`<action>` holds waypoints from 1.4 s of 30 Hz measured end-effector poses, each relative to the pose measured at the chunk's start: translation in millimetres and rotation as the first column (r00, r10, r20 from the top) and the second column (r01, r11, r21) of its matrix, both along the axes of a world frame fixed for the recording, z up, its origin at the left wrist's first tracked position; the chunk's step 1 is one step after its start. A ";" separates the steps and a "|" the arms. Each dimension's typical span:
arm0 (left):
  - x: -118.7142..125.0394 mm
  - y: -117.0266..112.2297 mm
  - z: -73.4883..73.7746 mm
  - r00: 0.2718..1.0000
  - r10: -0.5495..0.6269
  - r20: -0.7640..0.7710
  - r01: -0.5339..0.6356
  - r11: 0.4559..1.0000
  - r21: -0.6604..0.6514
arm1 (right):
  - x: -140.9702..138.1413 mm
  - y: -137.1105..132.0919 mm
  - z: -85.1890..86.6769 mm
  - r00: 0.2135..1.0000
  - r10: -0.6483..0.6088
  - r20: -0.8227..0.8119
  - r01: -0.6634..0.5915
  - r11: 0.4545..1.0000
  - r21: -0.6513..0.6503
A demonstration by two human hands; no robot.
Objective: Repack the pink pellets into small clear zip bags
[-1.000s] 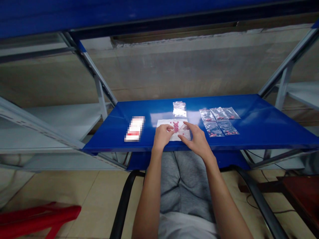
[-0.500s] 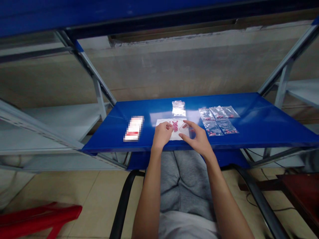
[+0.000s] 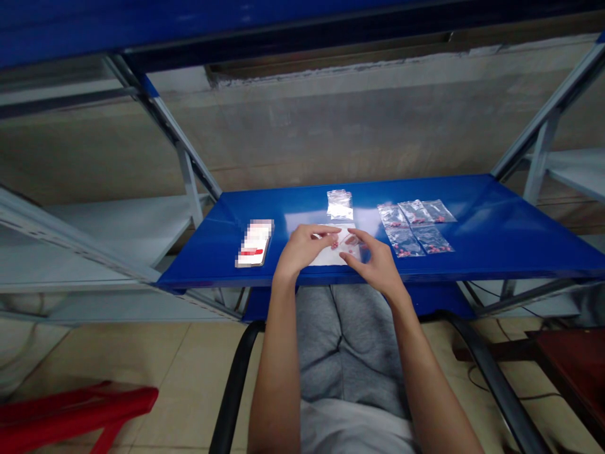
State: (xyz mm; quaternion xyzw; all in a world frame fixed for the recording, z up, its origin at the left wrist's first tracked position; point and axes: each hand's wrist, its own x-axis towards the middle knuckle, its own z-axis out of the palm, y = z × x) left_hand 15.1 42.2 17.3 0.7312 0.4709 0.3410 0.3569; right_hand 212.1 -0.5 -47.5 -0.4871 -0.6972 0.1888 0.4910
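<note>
Above a white sheet (image 3: 324,257), my left hand (image 3: 302,249) reaches right with its thumb and fingertips close together; what they hold, if anything, is too small to make out. Small pinkish-red beads (image 3: 334,243) show just below its thumb, and the hand hides the rest of the pile. Facing it, my right hand (image 3: 375,257) has thumb and forefinger spaced apart at the mouth of a clear plastic bag (image 3: 352,240) with a thin reddish edge. Most of that bag is hidden or hard to see.
A stack of clear zip bags (image 3: 340,204) lies behind the sheet. Several bags with red beads (image 3: 416,228) lie to the right on the blue table (image 3: 496,233). A phone (image 3: 255,244) is at the left. Chair armrests (image 3: 236,384) flank my legs.
My left hand has moved right, from the bead pile toward the bag and my right hand, and now covers much of the pile. My right hand stays almost still.
</note>
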 end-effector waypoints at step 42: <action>5.7 10.7 10.1 0.933 0.243 -0.266 -0.215 0.968 0.130 | -0.1 -2.5 4.9 0.999 0.030 -0.039 -0.032 0.999 -0.039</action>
